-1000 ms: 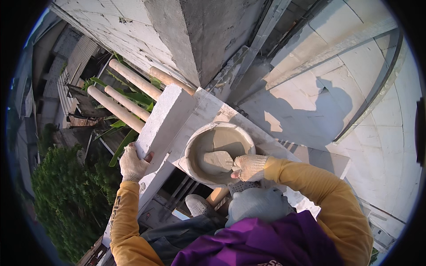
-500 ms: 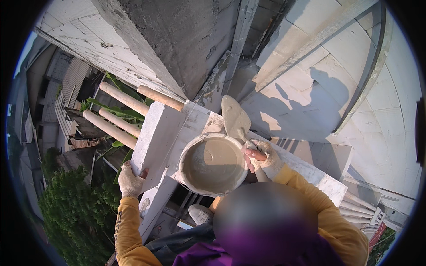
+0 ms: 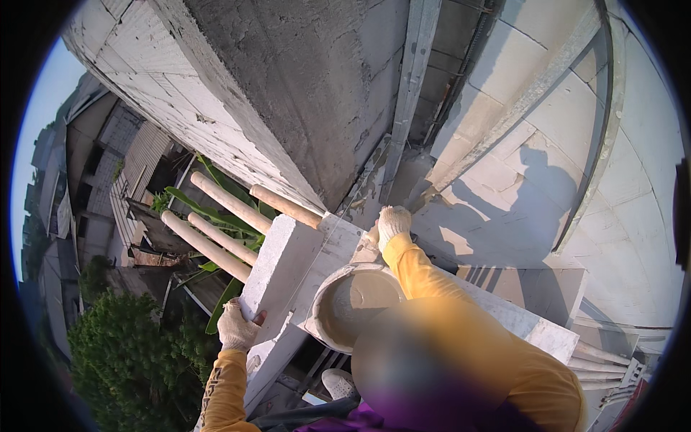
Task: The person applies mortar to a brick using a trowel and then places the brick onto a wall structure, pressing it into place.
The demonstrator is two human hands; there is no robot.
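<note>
My left hand [image 3: 239, 327], in a cream knitted glove with bare fingertips, grips the near end of a white lightweight block [image 3: 284, 266]. That block rests along the left side of a pale ledge [image 3: 338, 241]. A round bucket [image 3: 317, 309] of wet grey mortar [image 3: 360, 295] stands at the ledge, partly behind my right sleeve. Just past the bucket's far rim, my gloved right hand [image 3: 394, 222] is closed like a fist. The trowel it held a moment before is hidden beneath it, so its blade cannot be made out.
Several round wooden poles [image 3: 230, 205] jut out left of the block. A grey concrete column [image 3: 288, 86] rises ahead, and a block wall [image 3: 619, 180] stands at right. A thin string [image 3: 311, 270] runs beside the block. Trees [image 3: 137, 353] lie far below at left.
My right hand has swung forward and left, past the bucket, and turned over, taking the trowel blade out of sight. The left hand keeps its hold on the block. The whole view has shifted.
</note>
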